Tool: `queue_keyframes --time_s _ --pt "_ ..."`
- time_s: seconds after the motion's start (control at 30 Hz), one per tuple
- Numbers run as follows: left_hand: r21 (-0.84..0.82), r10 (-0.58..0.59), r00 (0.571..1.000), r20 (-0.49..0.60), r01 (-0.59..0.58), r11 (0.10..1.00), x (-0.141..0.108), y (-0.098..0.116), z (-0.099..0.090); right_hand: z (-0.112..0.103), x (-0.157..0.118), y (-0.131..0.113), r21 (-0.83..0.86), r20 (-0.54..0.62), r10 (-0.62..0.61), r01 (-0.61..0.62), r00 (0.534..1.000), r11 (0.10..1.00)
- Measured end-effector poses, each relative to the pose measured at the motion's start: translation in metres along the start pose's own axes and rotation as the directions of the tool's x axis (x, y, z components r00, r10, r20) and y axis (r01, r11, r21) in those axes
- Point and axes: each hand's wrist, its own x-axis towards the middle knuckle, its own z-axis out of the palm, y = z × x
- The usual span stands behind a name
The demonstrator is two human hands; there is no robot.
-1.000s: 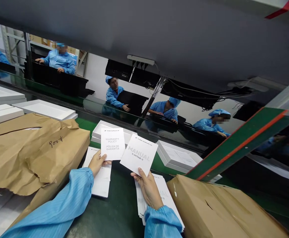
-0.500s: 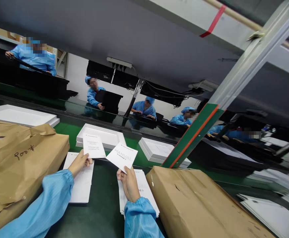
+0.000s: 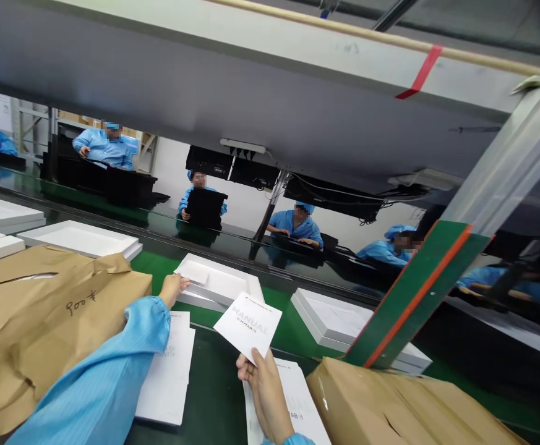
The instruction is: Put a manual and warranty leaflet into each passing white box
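My left hand point(image 3: 173, 290) reaches to the left end of an open white box point(image 3: 246, 279). Its fingers pinch the edge of a white booklet point(image 3: 195, 272), which lies over the inside of that box. Held up by my right hand point(image 3: 263, 383) is a square white leaflet point(image 3: 248, 322) printed "MANUAL", tilted just in front of the box. Below my left wrist lies a stack of white printed booklets point(image 3: 167, 377). Under my right hand sits another stack of manuals point(image 3: 300, 395), partly hidden by the hand.
Brown paper parcels stand at left point(image 3: 60, 327) and right point(image 3: 390, 402). More white boxes point(image 3: 330, 315) line the green conveyor point(image 3: 274, 296). A slanted metal post point(image 3: 418, 296) rises at right under a grey shelf point(image 3: 251, 80). Several co-workers in blue sit across the line.
My left hand has moved forward with its booklet, from above the stack to the white box. My right hand still holds the manual. The view has shifted, so the scene sits lower.
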Motion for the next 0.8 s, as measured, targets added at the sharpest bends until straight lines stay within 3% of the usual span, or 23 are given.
queue_keyframes --time_s 0.23,0.37,0.5,0.6,0.7,0.77,0.8 --pt "-0.106 0.113 0.989 -0.09 -0.123 0.987 -0.034 0.001 -0.012 0.003 0.0 -0.004 -0.219 -0.006 -0.058 0.055 0.998 0.974" --pt "-0.027 0.183 0.98 -0.077 -0.186 0.982 -0.058 0.005 -0.03 -0.002 -0.012 -0.038 -0.277 0.05 -0.036 0.048 0.998 0.96" --pt "0.155 0.263 0.963 -0.054 -0.252 0.955 -0.066 0.003 -0.054 -0.011 -0.009 -0.081 -0.356 0.149 0.03 0.025 0.988 0.934" --pt "0.315 0.319 0.947 -0.023 -0.296 0.902 -0.067 -0.002 -0.068 -0.012 0.018 -0.094 -0.339 0.094 0.014 0.019 0.995 0.941" --pt "0.426 0.367 0.93 0.006 -0.335 0.841 -0.073 -0.006 -0.073 -0.01 0.06 -0.085 -0.267 -0.092 0.039 -0.063 0.995 0.962" --pt "0.587 0.401 0.915 0.041 -0.347 0.731 -0.082 -0.007 -0.071 -0.009 0.09 -0.071 -0.269 -0.15 0.078 -0.116 0.986 0.956" --pt "0.699 0.401 0.913 0.072 -0.332 0.633 -0.087 -0.007 -0.068 -0.009 0.103 -0.064 -0.271 -0.173 0.111 -0.156 0.979 0.95"
